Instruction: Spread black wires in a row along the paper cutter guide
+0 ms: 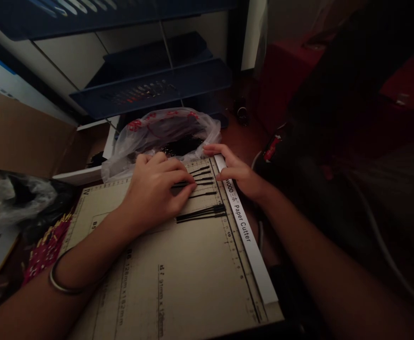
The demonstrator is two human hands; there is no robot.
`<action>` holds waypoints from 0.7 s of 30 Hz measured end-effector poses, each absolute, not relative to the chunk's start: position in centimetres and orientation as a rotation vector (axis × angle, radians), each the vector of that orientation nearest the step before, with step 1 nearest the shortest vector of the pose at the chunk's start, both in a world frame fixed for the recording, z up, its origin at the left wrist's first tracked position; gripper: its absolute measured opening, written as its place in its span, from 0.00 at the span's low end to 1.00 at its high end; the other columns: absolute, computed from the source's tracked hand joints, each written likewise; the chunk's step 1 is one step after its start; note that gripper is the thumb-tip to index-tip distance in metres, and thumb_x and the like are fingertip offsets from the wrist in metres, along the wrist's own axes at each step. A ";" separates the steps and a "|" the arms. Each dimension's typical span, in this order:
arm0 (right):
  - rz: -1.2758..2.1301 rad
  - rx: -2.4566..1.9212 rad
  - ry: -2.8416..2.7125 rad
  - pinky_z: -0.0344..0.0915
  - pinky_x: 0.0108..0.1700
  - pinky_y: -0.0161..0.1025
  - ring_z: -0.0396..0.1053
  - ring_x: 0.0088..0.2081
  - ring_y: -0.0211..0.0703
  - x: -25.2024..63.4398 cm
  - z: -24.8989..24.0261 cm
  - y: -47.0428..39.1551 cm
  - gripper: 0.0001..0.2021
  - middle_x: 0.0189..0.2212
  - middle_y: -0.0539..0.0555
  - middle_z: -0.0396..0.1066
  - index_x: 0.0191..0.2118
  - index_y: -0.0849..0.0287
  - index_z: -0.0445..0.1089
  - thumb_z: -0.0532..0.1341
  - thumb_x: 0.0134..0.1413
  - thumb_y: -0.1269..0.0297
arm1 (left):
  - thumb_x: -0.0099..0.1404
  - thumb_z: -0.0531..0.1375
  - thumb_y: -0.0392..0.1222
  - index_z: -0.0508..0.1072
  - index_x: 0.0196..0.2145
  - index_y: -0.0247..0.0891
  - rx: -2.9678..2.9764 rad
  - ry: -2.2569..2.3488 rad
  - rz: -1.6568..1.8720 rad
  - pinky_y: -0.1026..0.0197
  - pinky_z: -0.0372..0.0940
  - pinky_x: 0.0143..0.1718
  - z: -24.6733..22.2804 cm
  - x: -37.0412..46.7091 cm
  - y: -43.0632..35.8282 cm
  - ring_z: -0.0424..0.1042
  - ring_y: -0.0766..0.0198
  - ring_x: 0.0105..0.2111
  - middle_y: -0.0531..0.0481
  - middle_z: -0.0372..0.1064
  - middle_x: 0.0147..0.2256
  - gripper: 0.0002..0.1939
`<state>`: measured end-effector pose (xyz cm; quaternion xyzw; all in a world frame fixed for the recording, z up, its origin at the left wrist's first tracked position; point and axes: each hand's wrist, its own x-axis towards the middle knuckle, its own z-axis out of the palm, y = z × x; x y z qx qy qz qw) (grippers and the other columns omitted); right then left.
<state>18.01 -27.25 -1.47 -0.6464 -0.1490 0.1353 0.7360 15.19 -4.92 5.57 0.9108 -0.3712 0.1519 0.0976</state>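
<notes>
A paper cutter [193,283] with a printed measuring grid lies in front of me. Several thin black cords [202,215], with thicker ends toward the right, are laid across its board. My left hand [160,186] rests over the upper board, thumb and fingertips pinched together on a black cord among others fanned out beside it. At the top of the white guard strip [244,226] is my right hand [240,174], its index finger stretched out and thumb apart, touching the strip's edge. The other fingers of my right hand are mostly hidden.
Behind the cutter sits a clear plastic bag [164,125] with dark pieces inside. An opened cardboard box [81,146] stands to its left. Blue hanging trays [157,89] overhang the back. Red material with yellow-tipped pieces [49,243] lies at left. The right side is dark.
</notes>
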 end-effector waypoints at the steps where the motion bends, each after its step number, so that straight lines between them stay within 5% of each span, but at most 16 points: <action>1: 0.294 -1.421 -0.326 0.40 0.79 0.54 0.54 0.70 0.52 18.0 -1.4 -27.2 0.37 0.64 0.55 0.60 0.61 0.51 0.62 0.62 0.40 0.65 | 0.71 0.61 0.46 0.82 0.33 0.44 2.694 -1.099 0.449 0.49 0.49 0.39 5.6 15.2 -4.9 0.67 0.56 0.33 0.50 0.81 0.34 0.12; 21: 0.295 -1.420 -0.328 0.40 0.79 0.56 0.54 0.70 0.54 17.9 -1.3 -27.2 0.35 0.64 0.54 0.60 0.60 0.50 0.62 0.63 0.40 0.64 | 0.72 0.61 0.48 0.82 0.35 0.44 2.721 -1.046 0.409 0.49 0.51 0.39 5.6 15.4 -4.7 0.69 0.55 0.35 0.49 0.80 0.36 0.11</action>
